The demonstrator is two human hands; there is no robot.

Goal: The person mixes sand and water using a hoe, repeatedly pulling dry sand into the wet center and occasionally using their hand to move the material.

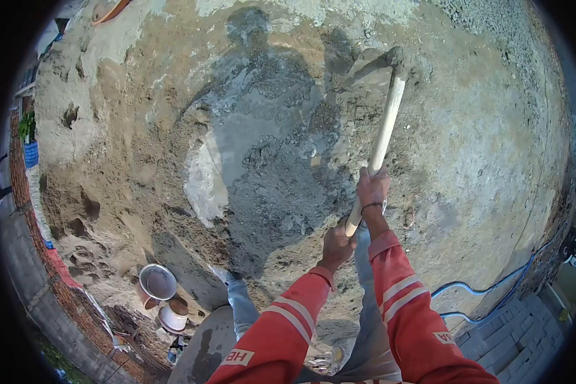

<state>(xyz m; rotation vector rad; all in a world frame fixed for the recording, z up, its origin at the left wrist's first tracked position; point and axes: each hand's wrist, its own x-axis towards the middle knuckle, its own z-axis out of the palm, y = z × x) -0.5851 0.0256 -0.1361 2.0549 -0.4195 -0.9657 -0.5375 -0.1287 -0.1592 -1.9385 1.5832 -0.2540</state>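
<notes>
A hoe with a pale wooden handle reaches away from me, its mud-coated metal head raised at the far end, up and right of a wet grey mortar heap. My left hand is wrapped round the handle's near end. Farther up the handle, my right hand grips it, a dark band on the wrist. Watery grey slurry lies at the heap's left and far side. My shadow covers much of the mix.
Two buckets stand at lower left. A blue hose curves at right beside stacked grey blocks. Gravel lies at upper right. A brick edge runs along the left. My legs stand just below the heap.
</notes>
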